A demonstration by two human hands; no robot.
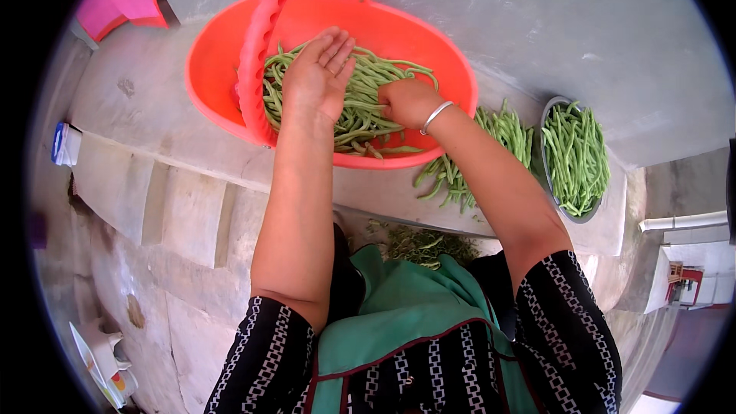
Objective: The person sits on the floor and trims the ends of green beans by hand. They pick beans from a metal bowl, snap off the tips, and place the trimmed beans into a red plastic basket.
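Note:
A red-orange plastic basket (414, 27) with an arched handle (264, 23) stands in front of me. Long green beans (376, 77) lie loose inside it. Over the beans, near the handle, my left hand (320, 73) is turned palm up with its fingers stretched out and nothing seen in it. My right hand (410, 103), with a silver bangle (435, 116) at the wrist, reaches down to the beans at the basket's near right side. Its fingers are curled closed, and their tips are hidden, so what they hold cannot be made out.
Right of the basket, a pile of green beans (506, 134) lies on the concrete ledge (383, 184). Beyond it a grey bowl (546, 176) holds more beans (573, 153). Plant scraps (429, 245) lie below the ledge. A grey wall (583, 31) rises behind; concrete steps (184, 207) are at left.

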